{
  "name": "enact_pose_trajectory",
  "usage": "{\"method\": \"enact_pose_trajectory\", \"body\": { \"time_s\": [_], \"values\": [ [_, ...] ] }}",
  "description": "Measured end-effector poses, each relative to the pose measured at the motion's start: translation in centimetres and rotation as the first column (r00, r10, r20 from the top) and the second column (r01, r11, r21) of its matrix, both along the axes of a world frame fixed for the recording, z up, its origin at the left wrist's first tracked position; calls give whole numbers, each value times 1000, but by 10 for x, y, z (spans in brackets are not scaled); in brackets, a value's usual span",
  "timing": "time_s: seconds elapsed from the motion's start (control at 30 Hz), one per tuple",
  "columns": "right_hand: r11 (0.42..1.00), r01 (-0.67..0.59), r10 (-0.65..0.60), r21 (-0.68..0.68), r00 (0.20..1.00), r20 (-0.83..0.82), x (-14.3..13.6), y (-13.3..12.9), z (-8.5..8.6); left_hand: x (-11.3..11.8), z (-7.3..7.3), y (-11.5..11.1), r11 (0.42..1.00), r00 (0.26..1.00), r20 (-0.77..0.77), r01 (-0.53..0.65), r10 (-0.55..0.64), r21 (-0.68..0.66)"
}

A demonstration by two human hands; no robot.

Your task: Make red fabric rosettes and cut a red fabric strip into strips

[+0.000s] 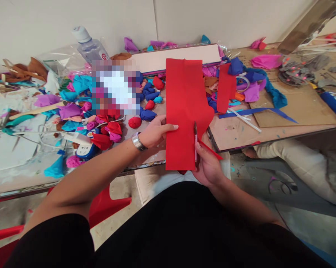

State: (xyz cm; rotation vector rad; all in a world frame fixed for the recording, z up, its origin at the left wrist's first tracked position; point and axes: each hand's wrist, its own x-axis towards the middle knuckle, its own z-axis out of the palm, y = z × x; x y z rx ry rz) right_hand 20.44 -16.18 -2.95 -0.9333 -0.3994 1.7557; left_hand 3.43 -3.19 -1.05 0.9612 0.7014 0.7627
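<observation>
Long, bright red sheet (181, 96), partly cut.

A white-capped bottle (92, 49) stands near the pale wall (114, 18)

The left hand (154, 133) pinches the left edge of a red sheet (181, 96), thumb on top. The right hand (209, 165) grips scissors (196, 143) along its lower right edge, blade pointing away from the body. Coloured scraps (70, 110) litter the worktop (232, 137) near a white-capped bottle (92, 49).
</observation>
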Motion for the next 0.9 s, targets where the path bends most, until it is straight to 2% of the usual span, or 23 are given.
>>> {"method": "enact_pose_trajectory", "body": {
  "time_s": [0.07, 0.13, 0.57, 0.9],
  "values": [
    [996, 86, -86, 17, 996, 2, 0, 0, 1, 0, -1, 0, 1000, 1000, 2, -3, 3, 2],
    [993, 120, -120, 17, 993, -13, 1, 1, 2, 0, -1, 0, 1000, 1000, -2, 5, -5, 7],
    [997, 77, -75, 30, 996, -47, 4, 4, 10, -1, -2, 0, 999, 999, -22, 32, -31, 22],
    [996, 76, -75, 36, 997, -31, 6, 5, 6, 0, -1, 0, 1000, 1000, -26, 18, -18, 21]
  ]
}}
